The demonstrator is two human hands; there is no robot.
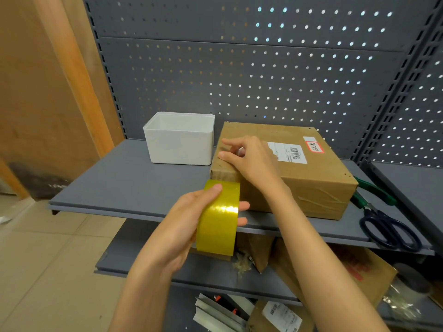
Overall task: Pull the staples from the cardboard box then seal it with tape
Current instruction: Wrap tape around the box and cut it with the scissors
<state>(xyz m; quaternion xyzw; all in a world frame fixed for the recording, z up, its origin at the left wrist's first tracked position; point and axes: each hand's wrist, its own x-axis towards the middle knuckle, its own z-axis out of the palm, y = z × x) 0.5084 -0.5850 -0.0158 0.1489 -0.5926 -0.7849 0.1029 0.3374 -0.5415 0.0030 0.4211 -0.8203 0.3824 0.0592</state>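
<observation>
Left hand [191,219]: bare forearm entering from 6 o'clock and reaching toward 1 o'clock; thumb laid across the outer face of the tape roll [219,218], fingertips [243,206] showing past its 3 o'clock side, hand curled round the roll. Right hand [249,159]: bare forearm entering from 5 o'clock, running toward 11 o'clock; back of hand up, resting on the box [299,173], fingers extended toward 9 o'clock along its top edge.
</observation>
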